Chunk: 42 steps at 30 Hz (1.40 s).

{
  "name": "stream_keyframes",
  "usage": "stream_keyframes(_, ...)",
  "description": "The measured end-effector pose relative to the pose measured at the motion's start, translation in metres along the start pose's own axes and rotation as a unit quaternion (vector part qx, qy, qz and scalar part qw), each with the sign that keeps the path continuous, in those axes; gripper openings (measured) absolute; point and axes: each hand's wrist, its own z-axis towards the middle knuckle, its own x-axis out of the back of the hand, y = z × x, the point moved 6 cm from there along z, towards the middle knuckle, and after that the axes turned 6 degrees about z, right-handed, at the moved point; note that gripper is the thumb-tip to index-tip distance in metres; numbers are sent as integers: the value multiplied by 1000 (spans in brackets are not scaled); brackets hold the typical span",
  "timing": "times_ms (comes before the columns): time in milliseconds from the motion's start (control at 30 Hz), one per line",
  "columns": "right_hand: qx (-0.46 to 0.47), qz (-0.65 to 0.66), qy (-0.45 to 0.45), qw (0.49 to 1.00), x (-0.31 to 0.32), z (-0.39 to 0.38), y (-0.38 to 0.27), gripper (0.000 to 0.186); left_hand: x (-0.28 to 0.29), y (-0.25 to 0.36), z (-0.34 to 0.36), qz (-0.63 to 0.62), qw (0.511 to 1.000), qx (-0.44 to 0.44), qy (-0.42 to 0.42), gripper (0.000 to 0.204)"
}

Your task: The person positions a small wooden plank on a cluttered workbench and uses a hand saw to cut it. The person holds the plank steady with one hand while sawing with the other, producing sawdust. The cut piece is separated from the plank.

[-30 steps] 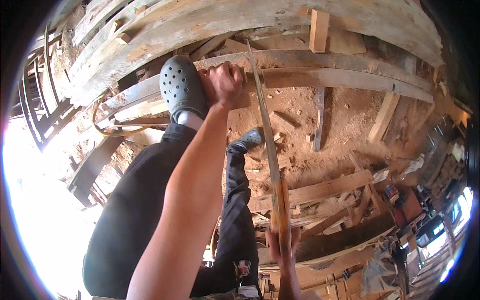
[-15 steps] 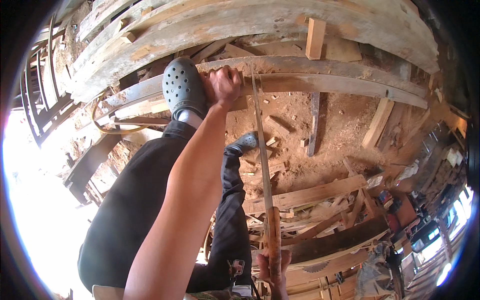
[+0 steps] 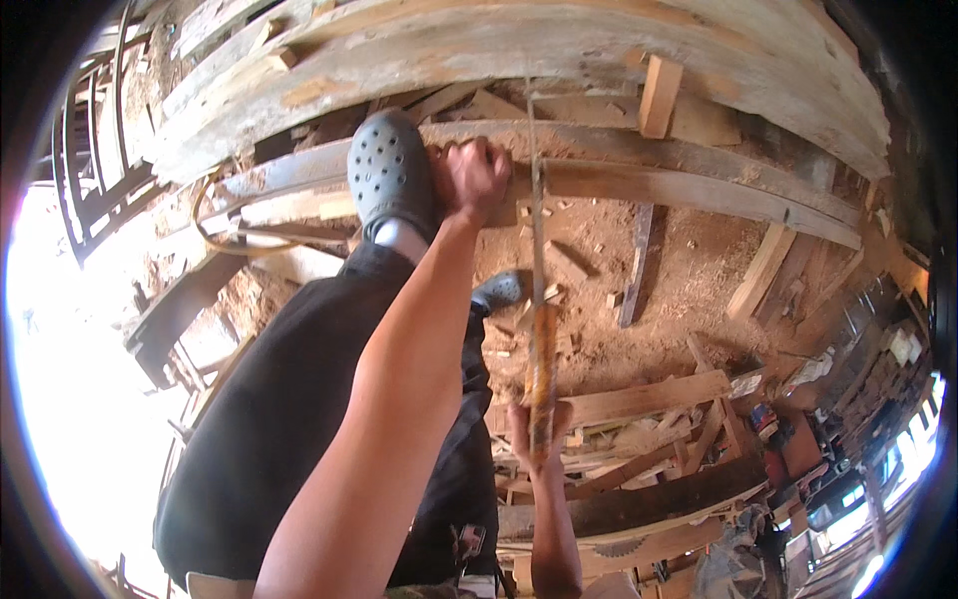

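Observation:
My left hand (image 3: pixel 473 180) is closed around a wooden beam (image 3: pixel 689 190), right beside my shoe. A grey clog with holes (image 3: pixel 392 170) on my raised foot presses on the same beam. Lower down, my right hand (image 3: pixel 540 431) grips the worn, orange-brown handle of a handsaw (image 3: pixel 541 374). Seen nearly edge-on, the saw blade (image 3: pixel 538 220) runs away from me and crosses the beam just right of my left hand. Its far end reaches past the beam toward the large planks. The fingers' undersides on both hands are hidden.
Long pale planks (image 3: pixel 479 50) curve across the far side, with a small upright wood block (image 3: pixel 660 97) against them. My other clog (image 3: pixel 501 290) stands on sawdust-covered ground among offcuts. Stacked timber (image 3: pixel 639 504) lies nearer, right of my legs. Dark metal bars (image 3: pixel 95 170) are at far left.
My right hand has pushed the saw forward, away from me, so more of the blade lies beyond the beam. My left hand keeps its hold; the view has shifted slightly.

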Motion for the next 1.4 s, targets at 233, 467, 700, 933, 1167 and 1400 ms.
stream_keyframes(233, 37, -69, -50, 996, 25, -84, -51, 20, 6, 2, 2, -42, 996, 28, -70, 28)
stream_keyframes(467, -41, -24, -20, 999, 40, -102, -46, 31, -9, -4, -1, -47, 996, 43, -63, 24)
stream_keyframes(700, 8, -82, -50, 995, -1, -10, 34, 19, -6, -4, -4, -39, 998, 14, 38, 26)
stream_keyframes(933, 33, -123, -60, 990, 7, -46, -27, 17, -13, -5, 3, -37, 996, 21, -74, 32)
stream_keyframes(1167, 30, -124, -3, 992, 36, -69, -60, 27, -8, -2, -3, -103, 994, 22, -15, 27)
stream_keyframes(1400, 87, -59, -12, 994, 2, 7, 48, 14, -11, -5, -7, -47, 998, 41, 15, 25)
